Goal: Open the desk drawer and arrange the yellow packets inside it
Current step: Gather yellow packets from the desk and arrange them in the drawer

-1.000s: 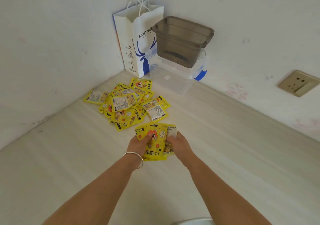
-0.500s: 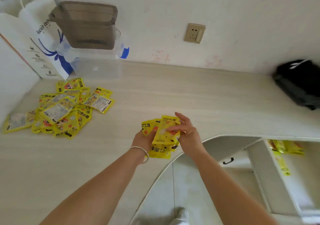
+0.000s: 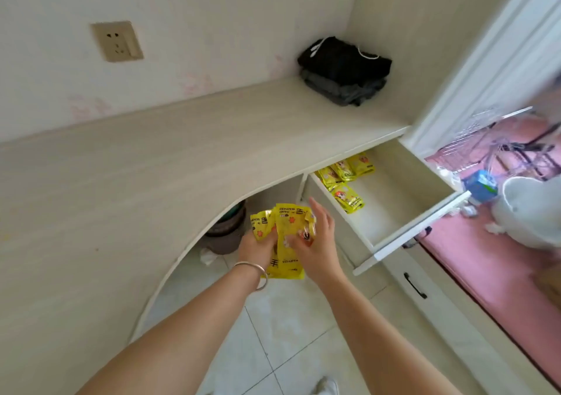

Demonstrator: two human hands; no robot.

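The white desk drawer (image 3: pixel 416 227) stands pulled open under the right end of the desk top (image 3: pixel 182 164). Several yellow packets (image 3: pixel 346 182) lie in its far left corner, some in a row and one nearer the front. I hold a small bundle of yellow packets (image 3: pixel 287 236) in front of the desk's curved edge, left of the drawer. My left hand (image 3: pixel 256 249) grips the bundle from below and wears a silver bangle. My right hand (image 3: pixel 315 246) pinches the front packet between thumb and fingers.
A folded pile of black and grey clothes (image 3: pixel 344 71) sits at the desk's back right corner. A wall socket (image 3: pixel 117 41) is on the wall. A brown bin (image 3: pixel 226 230) stands under the desk. A lower drawer with a black handle (image 3: pixel 414 285) is shut. A pink bed (image 3: pixel 501 258) is at right.
The view has swung right from the packet pile to the open drawer. Both hands carried the bundle off the desk top and now hold it past the desk edge, near the drawer.
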